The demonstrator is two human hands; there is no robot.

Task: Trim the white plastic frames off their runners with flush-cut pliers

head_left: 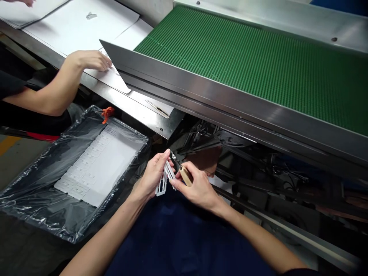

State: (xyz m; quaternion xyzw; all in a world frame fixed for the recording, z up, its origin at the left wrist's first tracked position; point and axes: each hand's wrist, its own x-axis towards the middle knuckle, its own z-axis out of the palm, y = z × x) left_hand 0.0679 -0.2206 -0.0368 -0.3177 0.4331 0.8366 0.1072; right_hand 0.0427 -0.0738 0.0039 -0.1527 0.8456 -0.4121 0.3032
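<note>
Just above my lap, my left hand (153, 174) is closed around white plastic frame parts (162, 186) with slot-like openings. My right hand (197, 186) grips a small tool by its pale wooden handle (186, 176). Its dark, shiny metal end (174, 157) points up and left, close to the fingers of my left hand. The right fingertips also reach the lower right edge of the white parts. Where exactly the metal end meets the plastic, if it does, I cannot tell.
Left stands a bin lined with clear plastic (34, 203), holding rows of thin white parts (86, 168). A green conveyor belt (247, 65) runs behind a metal guard (184, 84). A pen-like tool (158, 109) lies on the metal table. A co-worker's hand (92, 61) rests on white sheets (115, 23).
</note>
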